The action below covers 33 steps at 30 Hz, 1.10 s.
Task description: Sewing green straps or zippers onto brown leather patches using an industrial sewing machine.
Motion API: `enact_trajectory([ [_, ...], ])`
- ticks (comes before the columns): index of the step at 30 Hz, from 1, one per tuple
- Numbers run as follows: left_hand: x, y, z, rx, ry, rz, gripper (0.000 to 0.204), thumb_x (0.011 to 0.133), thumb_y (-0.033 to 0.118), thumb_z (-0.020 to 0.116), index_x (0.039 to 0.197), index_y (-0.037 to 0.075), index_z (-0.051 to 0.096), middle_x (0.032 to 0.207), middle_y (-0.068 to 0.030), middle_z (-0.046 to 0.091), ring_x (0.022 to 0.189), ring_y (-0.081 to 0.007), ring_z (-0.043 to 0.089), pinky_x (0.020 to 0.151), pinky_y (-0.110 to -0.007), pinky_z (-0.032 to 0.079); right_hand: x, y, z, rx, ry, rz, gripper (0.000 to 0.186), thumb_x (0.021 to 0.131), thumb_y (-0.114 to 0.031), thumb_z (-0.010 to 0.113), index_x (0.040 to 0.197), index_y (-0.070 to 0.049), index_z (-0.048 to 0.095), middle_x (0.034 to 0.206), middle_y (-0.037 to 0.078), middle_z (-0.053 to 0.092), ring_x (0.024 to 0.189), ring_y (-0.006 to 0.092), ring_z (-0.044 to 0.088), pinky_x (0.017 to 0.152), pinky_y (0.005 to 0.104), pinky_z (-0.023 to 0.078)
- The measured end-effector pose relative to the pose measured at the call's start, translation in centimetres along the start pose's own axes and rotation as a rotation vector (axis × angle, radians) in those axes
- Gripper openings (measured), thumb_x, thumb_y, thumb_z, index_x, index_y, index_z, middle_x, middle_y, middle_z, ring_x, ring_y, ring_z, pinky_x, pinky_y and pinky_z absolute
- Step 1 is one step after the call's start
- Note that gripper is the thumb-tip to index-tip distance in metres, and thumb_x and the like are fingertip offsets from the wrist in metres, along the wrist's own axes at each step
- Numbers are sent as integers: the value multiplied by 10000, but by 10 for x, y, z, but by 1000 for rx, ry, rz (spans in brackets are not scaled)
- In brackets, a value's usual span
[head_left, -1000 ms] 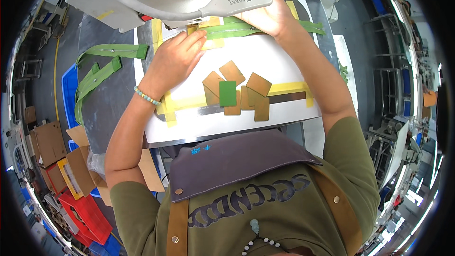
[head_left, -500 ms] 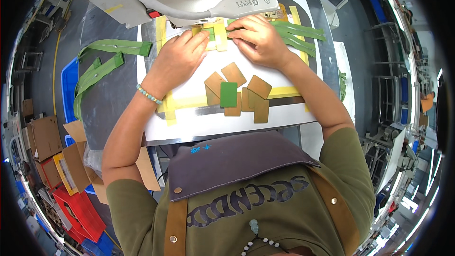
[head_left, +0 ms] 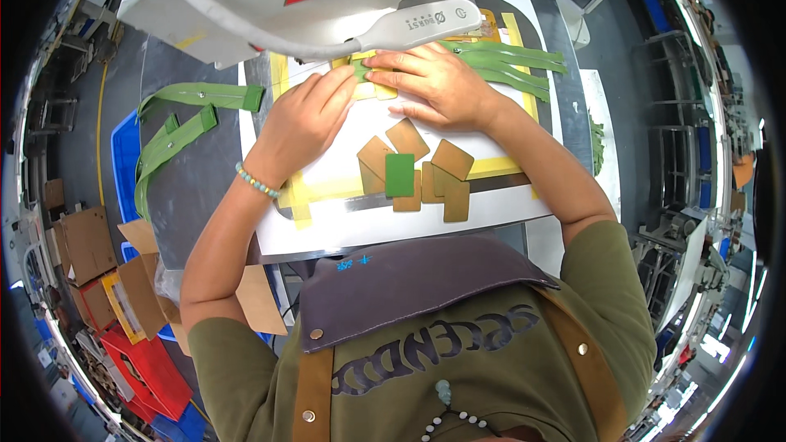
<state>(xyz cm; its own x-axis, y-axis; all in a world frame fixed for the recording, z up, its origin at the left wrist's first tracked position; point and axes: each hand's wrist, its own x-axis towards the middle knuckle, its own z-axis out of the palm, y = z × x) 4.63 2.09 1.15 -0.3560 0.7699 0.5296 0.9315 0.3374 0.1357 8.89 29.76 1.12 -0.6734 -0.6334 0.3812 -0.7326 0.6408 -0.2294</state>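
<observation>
Under the sewing machine head, my left hand point(head_left: 307, 123) has its fingertips pinched together at the left edge of a yellow-taped frame; what they hold is hidden. A bit of green fabric point(head_left: 359, 70) shows beside those fingertips. My right hand point(head_left: 442, 88) lies palm down over the frame, its fingers stretched left across the yellow tape point(head_left: 383, 90) and the green fabric. From beneath it, green zipper strips point(head_left: 512, 57) run off to the right. Closer to me lie several brown rectangular pieces point(head_left: 452, 160), with a green rectangular piece point(head_left: 399, 175) on top of some.
The sewing machine head point(head_left: 344, 0) and its white handpiece-like arm point(head_left: 422, 23) hang low above my hands. More green zipper strips point(head_left: 192, 96) lie at the table's left. Below that side are a blue bin point(head_left: 123, 160), cardboard boxes point(head_left: 86, 245) and a red box point(head_left: 151, 372).
My right hand has slid left and flattened over the frame, its fingers now near my left fingertips. My left hand has shifted slightly down. The view has tilted a little.
</observation>
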Motion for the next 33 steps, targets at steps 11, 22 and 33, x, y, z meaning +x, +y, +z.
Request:
enact_trajectory([
  [11,-2,-5,-9,-158,-102,-92,497,865,84,786,1343,-11,689,1428,-123,679,1208,-361,631,1045,-437,530,1,-2,-2,-21,-26,-21,507,1018,-468,638,1354,-91,679,1445,87,641,1397,285,541,1159,464,407],
  [22,0,-10,1,-143,-146,-99,396,884,105,784,1265,7,736,1421,-73,690,1226,-320,634,1035,-425,531,1,-4,-4,-43,182,-19,308,872,-226,784,1143,-82,757,1223,51,718,1174,260,664,969,414,544],
  [33,1,-21,-3,-144,-159,-66,389,900,101,764,1281,27,731,1392,-81,699,1213,-286,653,1041,-407,529,-2,2,0,3,143,27,295,904,-244,763,1143,-72,745,1263,61,712,1190,270,646,1000,425,529],
])
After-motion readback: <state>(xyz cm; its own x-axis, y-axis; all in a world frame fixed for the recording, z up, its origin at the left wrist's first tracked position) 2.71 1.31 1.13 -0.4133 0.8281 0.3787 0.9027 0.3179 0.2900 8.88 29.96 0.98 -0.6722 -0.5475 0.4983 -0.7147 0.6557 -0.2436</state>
